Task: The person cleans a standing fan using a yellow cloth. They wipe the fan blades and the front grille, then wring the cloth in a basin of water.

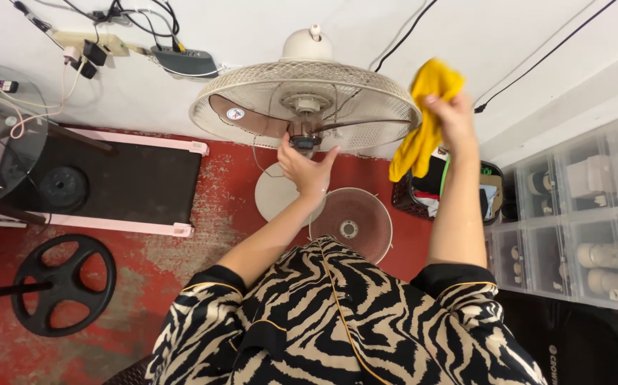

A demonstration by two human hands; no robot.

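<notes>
A cream standing fan [309, 100] faces me with its front grille off, its brown blades bare inside the rear cage. My left hand [304, 165] reaches to the dark hub cap [303, 141] at the centre of the blades, fingers around it. My right hand [450, 117] is raised at the right rim of the cage, gripping a yellow cloth [423, 121] that hangs down from it. The removed front grille [351, 223] lies flat on the red floor below, beside the fan's round base [274, 194].
A pink-edged black treadmill [109, 182] lies at left, with a black weight plate [63, 284] and a glass table [2, 135]. A power strip with cables [95, 44] hangs on the white wall. Clear shoe boxes [587, 214] stack at right beside a dark basket [430, 192].
</notes>
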